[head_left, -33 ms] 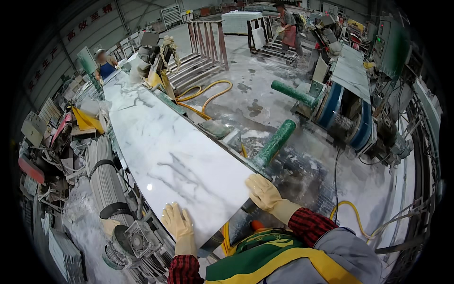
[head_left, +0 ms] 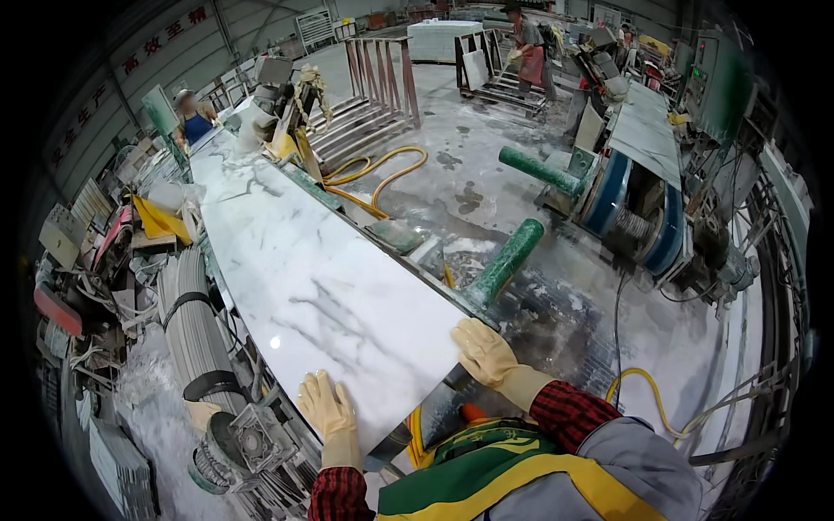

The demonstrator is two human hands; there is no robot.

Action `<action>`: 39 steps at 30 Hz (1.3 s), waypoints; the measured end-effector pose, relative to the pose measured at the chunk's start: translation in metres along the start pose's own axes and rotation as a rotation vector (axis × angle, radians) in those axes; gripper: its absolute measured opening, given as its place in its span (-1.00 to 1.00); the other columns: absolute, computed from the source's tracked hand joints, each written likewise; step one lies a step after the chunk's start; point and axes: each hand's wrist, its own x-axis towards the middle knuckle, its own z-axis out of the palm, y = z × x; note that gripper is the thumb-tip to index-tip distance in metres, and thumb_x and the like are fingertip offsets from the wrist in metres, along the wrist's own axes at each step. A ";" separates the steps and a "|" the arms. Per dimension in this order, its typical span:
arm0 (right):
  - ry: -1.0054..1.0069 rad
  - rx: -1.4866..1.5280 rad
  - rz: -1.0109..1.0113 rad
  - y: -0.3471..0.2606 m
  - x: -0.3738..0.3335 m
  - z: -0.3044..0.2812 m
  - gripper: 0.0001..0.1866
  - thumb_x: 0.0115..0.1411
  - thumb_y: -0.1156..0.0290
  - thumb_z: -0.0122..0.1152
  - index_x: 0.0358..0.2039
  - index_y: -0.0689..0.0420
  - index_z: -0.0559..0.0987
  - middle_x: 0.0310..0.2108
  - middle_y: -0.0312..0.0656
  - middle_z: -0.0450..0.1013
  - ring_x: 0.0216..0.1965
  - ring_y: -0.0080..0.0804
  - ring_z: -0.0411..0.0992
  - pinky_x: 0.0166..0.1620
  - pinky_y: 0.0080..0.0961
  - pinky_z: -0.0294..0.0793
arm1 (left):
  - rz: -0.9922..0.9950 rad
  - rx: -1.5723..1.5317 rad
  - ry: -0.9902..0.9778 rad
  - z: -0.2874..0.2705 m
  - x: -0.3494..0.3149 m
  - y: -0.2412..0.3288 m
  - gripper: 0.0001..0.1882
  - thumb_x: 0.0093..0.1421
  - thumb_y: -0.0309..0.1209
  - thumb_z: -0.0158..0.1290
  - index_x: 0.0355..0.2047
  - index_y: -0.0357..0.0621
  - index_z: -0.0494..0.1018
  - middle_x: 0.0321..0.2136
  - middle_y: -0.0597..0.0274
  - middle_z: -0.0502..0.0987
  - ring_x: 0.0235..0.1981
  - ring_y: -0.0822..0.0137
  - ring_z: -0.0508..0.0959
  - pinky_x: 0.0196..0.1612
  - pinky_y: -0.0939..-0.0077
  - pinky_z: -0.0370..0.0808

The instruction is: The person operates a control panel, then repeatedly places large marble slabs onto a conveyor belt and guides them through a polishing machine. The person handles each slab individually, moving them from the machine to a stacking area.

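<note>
A long white marble-look slab (head_left: 304, 260) with grey veins stretches away from me on a machine bed, its polished face up. My left hand (head_left: 328, 410), in a cream rubber glove, lies on the slab's near left part with fingers spread. At the near right corner, my right hand (head_left: 488, 354), gloved the same way, has its fingers bent over the slab's edge; its thumb is hidden. Both forearms wear red-and-black checked sleeves, and a green and yellow apron (head_left: 486, 478) covers my front.
Green rollers (head_left: 508, 265) jut out right of the slab. A ribbed grey bundle (head_left: 195, 334) and machinery flank its left. Yellow hoses (head_left: 395, 174) lie on the wet floor. One person (head_left: 195, 122) stands at the slab's far end; another (head_left: 530, 56) works beside a rack (head_left: 499, 87).
</note>
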 end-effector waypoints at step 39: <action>-0.728 1.415 1.096 -0.032 -0.072 0.044 -0.31 0.55 0.12 0.26 0.46 0.35 0.39 0.36 0.33 0.45 0.27 0.05 0.57 0.35 -0.03 0.59 | 0.062 -0.077 0.124 -0.043 -0.081 0.027 -0.49 0.41 -0.13 0.13 0.30 -0.04 0.51 0.30 -0.10 0.54 0.30 -0.17 0.49 0.38 -0.19 0.33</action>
